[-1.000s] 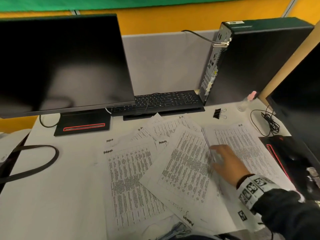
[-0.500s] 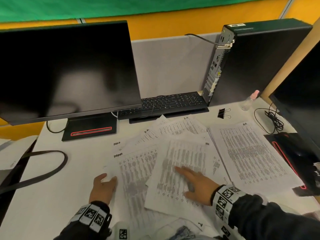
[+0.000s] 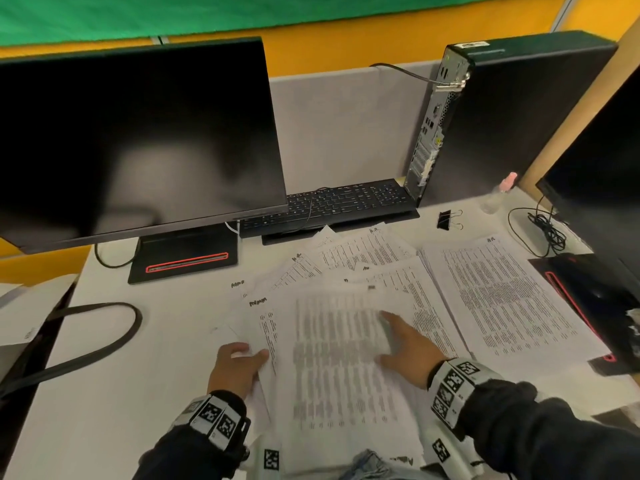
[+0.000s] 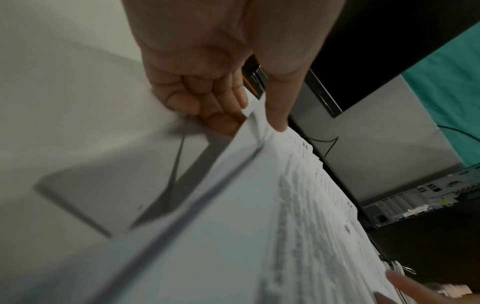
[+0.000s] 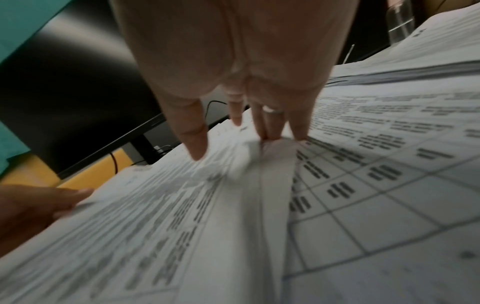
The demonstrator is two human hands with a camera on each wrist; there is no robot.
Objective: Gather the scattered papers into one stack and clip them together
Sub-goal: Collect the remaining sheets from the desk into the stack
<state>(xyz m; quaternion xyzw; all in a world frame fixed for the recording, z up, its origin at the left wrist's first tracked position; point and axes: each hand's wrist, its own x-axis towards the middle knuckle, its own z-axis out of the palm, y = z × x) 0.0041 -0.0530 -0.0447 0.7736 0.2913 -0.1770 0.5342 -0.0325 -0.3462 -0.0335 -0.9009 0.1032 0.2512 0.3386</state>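
Papers fanned over the near table

Papers (image 3: pixel 346 358) spread in an overlapping fan across the near middle of the table (image 3: pixel 104 393), one sheet (image 3: pixel 502 299) lying to the right. Left hand (image 3: pixel 235 368) at the fan's left edge, pinching sheets between thumb and curled fingers (image 4: pixel 197 102). Right hand (image 3: pixel 408 351) flat on the top sheet, fingers (image 5: pixel 270 123) straight and spread. Clip (image 3: pixel 448 220) far right, apart from the papers, near the keyboard (image 3: pixel 339 202).

Head overhead; wrists close, sharing papers (image 3: pixel 346 358)
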